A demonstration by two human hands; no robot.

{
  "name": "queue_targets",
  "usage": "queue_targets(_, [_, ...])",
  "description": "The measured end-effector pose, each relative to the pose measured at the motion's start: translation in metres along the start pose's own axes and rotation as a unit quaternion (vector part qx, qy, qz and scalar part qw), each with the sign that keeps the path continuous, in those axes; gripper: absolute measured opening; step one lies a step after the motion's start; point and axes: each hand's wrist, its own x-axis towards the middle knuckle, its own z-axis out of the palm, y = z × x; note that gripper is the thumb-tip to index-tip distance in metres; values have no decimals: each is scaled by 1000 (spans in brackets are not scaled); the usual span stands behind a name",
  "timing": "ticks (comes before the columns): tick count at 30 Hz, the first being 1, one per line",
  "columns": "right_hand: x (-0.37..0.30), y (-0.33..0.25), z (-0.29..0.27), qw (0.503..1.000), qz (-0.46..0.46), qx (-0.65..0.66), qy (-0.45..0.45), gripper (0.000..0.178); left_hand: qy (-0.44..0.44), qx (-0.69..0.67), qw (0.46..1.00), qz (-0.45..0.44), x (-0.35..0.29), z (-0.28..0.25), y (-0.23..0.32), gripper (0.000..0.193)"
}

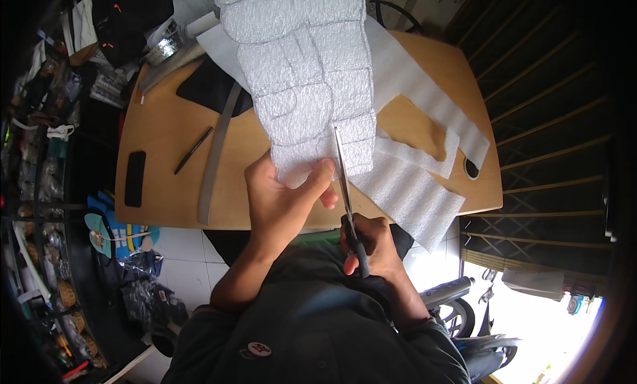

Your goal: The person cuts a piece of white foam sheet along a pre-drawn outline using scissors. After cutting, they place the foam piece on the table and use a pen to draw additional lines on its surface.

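The line-marked foam sheet (302, 65), held up over the table (159, 155) by the left hand (282, 201) in a thumb-and-finger pinch, could slip and let the scissors (350, 217) (blade gap hard to judge), gripped in the curled right hand (376, 243), nick the nearby thumb (321, 175).

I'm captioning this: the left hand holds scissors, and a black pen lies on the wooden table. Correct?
Wrong hand: the head view shows the right hand holding the scissors. A black pen does lie on the wooden table.
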Motion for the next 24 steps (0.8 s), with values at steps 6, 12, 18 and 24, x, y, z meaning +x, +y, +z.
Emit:
queue_targets(6, [0, 4, -1, 1000, 0, 13, -4, 82, -11, 6, 1000, 0, 3, -5, -3, 8])
queue_targets(12, [-1, 7, 0, 1000, -10, 18, -5, 82, -18, 14, 1000, 5, 2, -5, -3, 9])
queue_targets(18, [3, 3, -1, 1000, -19, 8, -3, 82, -24, 5, 1000, 6, 1, -4, -5, 10])
queue_targets(24, [-1, 12, -1, 1000, 0, -6, 5, 83, -19, 6, 1000, 4, 0, -3, -7, 9])
